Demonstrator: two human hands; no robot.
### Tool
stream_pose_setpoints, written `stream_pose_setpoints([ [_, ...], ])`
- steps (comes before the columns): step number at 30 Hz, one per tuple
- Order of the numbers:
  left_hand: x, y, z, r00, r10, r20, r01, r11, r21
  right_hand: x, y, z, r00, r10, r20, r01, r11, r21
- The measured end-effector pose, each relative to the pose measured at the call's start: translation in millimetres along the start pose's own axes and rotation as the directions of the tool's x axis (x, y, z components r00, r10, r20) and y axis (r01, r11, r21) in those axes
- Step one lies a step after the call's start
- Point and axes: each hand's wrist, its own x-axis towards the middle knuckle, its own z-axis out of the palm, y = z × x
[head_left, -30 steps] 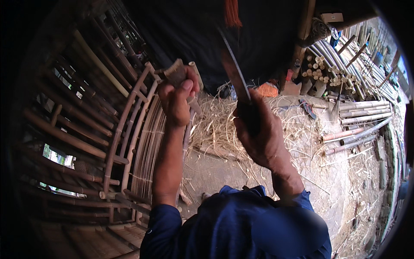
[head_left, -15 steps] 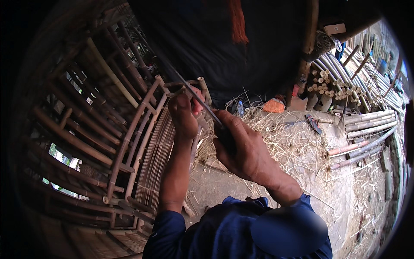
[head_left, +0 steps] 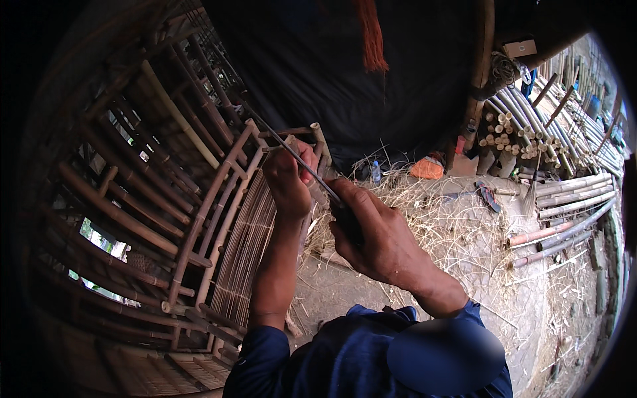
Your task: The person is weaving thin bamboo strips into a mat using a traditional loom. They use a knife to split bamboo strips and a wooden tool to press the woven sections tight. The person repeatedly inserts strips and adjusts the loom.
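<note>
My right hand (head_left: 381,235) is closed around the dark handle of a long, thin-bladed tool (head_left: 267,130). Seen nearly edge-on, its blade slants up and to the left across my left hand; whether it is a saw or a knife cannot be told. Just left of the handle, my left hand (head_left: 290,176) is curled shut around what looks like a short bamboo piece (head_left: 318,194), mostly hidden behind fingers and blade. Beneath both hands stands a bamboo bench frame (head_left: 225,192), with a seat of thin bamboo slats (head_left: 244,242).
Stacked bamboo furniture frames (head_left: 126,212) crowd the left side. A black sheet (head_left: 411,86) hangs ahead. Bamboo shavings (head_left: 431,212) litter the floor. Bundled poles (head_left: 531,129) and loose poles (head_left: 574,192) lie at the right, near a sandal (head_left: 488,196) and an orange bag (head_left: 426,168).
The view has shifted slightly, so the surroundings sit a little further right and lower. Both hands keep their grips, and the blade stays at nearly the same slant.
</note>
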Motion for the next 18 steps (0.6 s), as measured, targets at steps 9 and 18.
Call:
stream_pose_setpoints([
  [9, -2.5, 0.6, 0.0, 1.0, -0.026, 0.004, 0.026, 1.0, -0.016, -0.1, -5.2, -4.4, 1.0, 0.019, 0.024, -0.019, 1.0, -0.004],
  [18, 34.2, 37.4, -15.1, 0.875, 0.351, -0.333, -0.183, 0.877, 0.445, 14.7, -21.2, -31.5, 0.985, 0.15, 0.08, -0.152, 0.988, 0.012],
])
